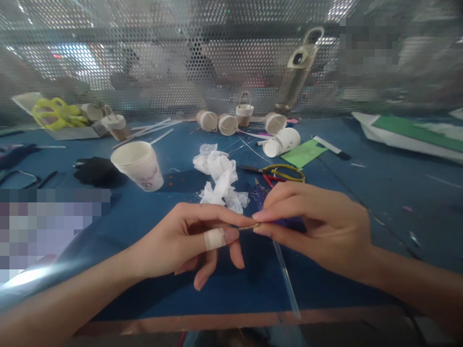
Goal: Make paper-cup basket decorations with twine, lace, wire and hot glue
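My left hand (pixel 195 241) and my right hand (pixel 318 226) meet above the blue table (pixel 379 193), near its front edge. Both pinch the same small thin brownish piece (pixel 249 226) between thumb and fingertips. A bandage wraps my left thumb. A thin clear stick (pixel 287 279) runs down from under my right hand toward the table edge. Something purple shows partly under my right palm. Crumpled white lace (pixel 220 178) lies just beyond my hands.
A stack of white paper cups (pixel 139 166) stands at left beside a black cloth (pixel 96 171). Yellow-handled scissors (pixel 280 171), a green paper (pixel 304 153), tipped cups and small cup baskets (pixel 245 114) lie behind. A perforated metal screen closes the back.
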### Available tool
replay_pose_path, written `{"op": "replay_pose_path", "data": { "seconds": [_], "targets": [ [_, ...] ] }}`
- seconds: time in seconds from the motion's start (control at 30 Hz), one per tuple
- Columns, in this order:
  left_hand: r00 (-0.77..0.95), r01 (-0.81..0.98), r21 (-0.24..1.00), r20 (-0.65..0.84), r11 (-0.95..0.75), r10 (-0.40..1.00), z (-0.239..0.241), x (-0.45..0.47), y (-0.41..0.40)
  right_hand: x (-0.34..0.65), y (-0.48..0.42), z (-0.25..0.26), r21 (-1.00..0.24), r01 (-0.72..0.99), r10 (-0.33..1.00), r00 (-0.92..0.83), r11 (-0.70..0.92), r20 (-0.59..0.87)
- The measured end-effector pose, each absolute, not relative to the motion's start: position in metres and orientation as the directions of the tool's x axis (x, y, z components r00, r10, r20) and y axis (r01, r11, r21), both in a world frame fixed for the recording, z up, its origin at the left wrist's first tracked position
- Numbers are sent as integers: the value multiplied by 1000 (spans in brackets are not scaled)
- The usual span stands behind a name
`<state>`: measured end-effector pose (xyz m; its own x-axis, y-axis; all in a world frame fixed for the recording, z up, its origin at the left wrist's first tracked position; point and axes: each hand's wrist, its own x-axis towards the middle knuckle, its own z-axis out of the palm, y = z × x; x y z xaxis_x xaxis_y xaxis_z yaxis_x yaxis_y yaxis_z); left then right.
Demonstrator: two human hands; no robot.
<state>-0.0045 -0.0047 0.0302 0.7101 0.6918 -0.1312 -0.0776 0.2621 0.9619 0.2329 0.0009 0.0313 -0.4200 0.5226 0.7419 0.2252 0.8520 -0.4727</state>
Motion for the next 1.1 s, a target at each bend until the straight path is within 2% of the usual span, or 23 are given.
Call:
{"op": "replay_pose_path", "data": {
  "seconds": [0.43,0.6,0.83,1.1],
  "targets": [
    [695,-31,988,-88,151,714,33,-4,-7,238,0,28,-501,236,550,-461,833,697],
    [705,-43,983,-96,178,703,35,-2,-7,240,-1,27,-525,243,575,-449,815,684],
    [720,-61,976,-100,207,687,31,-1,-5,238,2,29,-488,168,505,-471,856,723],
    [725,-71,971,-107,228,681,30,-1,-9,240,6,26,-507,137,506,-476,851,719]
  ]
}}
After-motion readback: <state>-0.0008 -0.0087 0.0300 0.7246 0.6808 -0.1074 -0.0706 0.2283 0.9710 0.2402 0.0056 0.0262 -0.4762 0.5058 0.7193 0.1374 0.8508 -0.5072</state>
